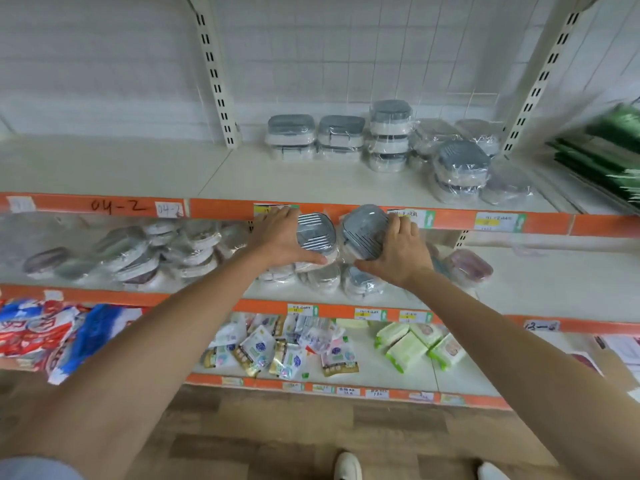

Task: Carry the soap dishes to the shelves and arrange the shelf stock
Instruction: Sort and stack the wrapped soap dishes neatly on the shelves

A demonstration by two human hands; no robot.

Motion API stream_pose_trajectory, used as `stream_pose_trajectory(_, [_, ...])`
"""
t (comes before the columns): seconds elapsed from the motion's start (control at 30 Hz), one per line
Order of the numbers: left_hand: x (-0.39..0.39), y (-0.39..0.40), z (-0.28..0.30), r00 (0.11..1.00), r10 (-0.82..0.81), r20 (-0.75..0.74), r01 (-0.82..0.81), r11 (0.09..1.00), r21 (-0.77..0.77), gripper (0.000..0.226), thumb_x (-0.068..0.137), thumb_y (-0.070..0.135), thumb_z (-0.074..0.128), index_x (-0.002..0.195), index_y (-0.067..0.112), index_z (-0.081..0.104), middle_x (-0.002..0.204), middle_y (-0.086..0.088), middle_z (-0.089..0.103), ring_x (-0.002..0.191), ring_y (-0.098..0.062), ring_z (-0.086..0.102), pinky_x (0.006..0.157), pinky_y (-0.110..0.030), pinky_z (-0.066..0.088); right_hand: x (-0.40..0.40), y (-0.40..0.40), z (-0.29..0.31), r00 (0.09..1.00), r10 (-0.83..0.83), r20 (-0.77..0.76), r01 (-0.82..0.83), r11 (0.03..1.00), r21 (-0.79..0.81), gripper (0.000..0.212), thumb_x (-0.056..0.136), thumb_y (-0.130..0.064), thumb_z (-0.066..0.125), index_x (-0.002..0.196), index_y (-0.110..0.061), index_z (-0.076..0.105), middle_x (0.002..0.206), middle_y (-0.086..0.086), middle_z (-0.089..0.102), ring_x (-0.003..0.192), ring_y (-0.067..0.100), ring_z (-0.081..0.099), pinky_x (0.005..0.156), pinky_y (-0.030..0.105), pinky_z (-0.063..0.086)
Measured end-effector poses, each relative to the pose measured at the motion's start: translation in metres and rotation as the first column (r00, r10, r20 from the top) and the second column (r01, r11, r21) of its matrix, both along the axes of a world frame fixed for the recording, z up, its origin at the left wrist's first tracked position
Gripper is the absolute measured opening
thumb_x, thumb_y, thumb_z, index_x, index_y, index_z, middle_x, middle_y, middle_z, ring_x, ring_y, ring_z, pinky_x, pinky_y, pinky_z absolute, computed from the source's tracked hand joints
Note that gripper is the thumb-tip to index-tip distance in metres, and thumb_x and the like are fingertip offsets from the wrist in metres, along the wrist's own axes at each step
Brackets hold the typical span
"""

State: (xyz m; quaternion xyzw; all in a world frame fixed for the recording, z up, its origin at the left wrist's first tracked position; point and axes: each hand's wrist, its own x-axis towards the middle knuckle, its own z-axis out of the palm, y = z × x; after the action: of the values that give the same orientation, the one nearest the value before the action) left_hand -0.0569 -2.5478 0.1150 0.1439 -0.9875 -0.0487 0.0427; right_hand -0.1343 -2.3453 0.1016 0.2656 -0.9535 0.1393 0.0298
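Holding two grey-lidded soap dishes at frame centre, just below the orange front edge (221, 208) of the top shelf (277, 174). Left hand (282, 237) grips the ridged-lid soap dish (316, 232) from its 9 o'clock side, thumb curled under. Right hand (398, 251) grips the tilted soap dish (363, 230) from its 3 o'clock side, fingers over the far rim. Both dishes are in clear film wrap, with more wrapped stock directly beneath them on the middle shelf (519, 289).

Handling judgement: rigid plastic shells, light, one hand each is enough. Film wrap looks slick and loose, so take hold across the short sides of the body, not by the film. Lids may shift on the bases inside the wrap; a drop could crack a corner.

Destination likely the stacked soap dishes (381, 136) at 12 to 1 o'clock on the top shelf; stacks there are uneven, one stack (459, 174) standing forward.

Writing: handwritten "04-2" (117, 205) on the orange edge at 10 o'clock, repeated on a white tag (169, 210) beside it. Yellow-and-white price labels (495, 221) too blurred to read. Sachets (277, 351) at 6 o'clock on the bottom shelf: print unreadable.
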Motion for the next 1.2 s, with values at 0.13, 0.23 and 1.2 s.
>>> stream_pose_trajectory(0.13, [0.021, 0.008, -0.018, 0.997, -0.012, 0.072, 0.014, 1.000, -0.025, 0.106, 0.057, 0.080, 0.065, 0.133, 0.010, 0.044, 0.138, -0.006, 0.047, 0.126, -0.023, 0.042, 0.106, -0.039, 0.032, 0.024, 0.013, -0.016, 0.998, -0.011, 0.056, 0.008, 0.999, 0.052, 0.108, 0.069, -0.059, 0.072, 0.142, 0.000, 0.019, 0.139, 0.015, 0.032, 0.131, 0.031, 0.030, 0.106, 0.041, 0.033])
stream_pose_trajectory(0.23, [0.027, 0.011, -0.031, 0.991, -0.003, 0.136, 0.005, 1.000, -0.015, 0.106, 0.060, 0.077, 0.067, 0.136, 0.008, 0.040, 0.142, -0.008, 0.042, 0.131, -0.024, 0.038, 0.110, -0.041, 0.029, 0.036, 0.018, -0.032, 0.994, 0.007, 0.114, -0.017, 0.996, 0.083, 0.107, 0.070, -0.059, 0.071, 0.143, -0.002, 0.018, 0.139, 0.013, 0.030, 0.132, 0.030, 0.027, 0.107, 0.040, 0.031])
stream_pose_trajectory(1.2, [-0.173, -0.035, -0.243, 0.985, 0.164, 0.050, -0.164, 0.986, 0.002, 0.098, 0.065, 0.070, 0.070, 0.132, 0.003, 0.046, 0.135, -0.018, 0.043, 0.126, -0.031, 0.039, 0.101, -0.039, 0.035, -0.151, -0.041, -0.238, 0.995, -0.066, 0.082, 0.057, 0.992, 0.109, 0.103, 0.072, -0.063, 0.067, 0.143, -0.004, 0.021, 0.135, 0.014, 0.031, 0.127, 0.032, 0.032, 0.105, 0.042, 0.030])
